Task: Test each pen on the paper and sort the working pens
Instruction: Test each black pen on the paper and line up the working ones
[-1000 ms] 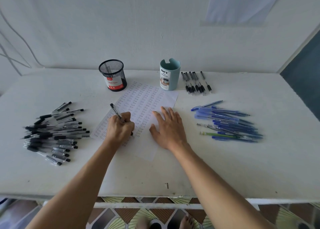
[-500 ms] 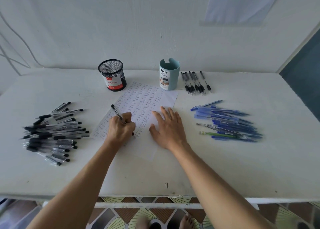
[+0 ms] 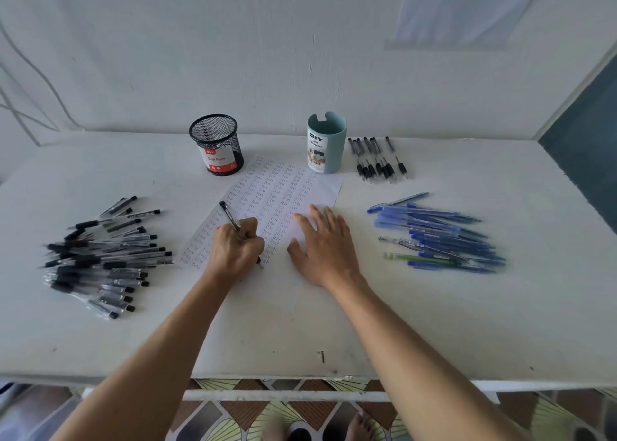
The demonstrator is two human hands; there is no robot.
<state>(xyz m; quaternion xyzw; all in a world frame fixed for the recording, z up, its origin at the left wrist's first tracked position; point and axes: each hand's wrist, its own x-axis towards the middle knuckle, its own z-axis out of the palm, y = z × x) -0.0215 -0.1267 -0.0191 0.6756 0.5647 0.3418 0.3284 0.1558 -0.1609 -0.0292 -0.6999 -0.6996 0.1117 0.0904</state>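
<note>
L grip, R grip, forearms & feet all bare.

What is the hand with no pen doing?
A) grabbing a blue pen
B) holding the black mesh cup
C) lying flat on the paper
C: the right hand lies flat with its fingers spread on the paper, while the left hand grips the pen.
</note>
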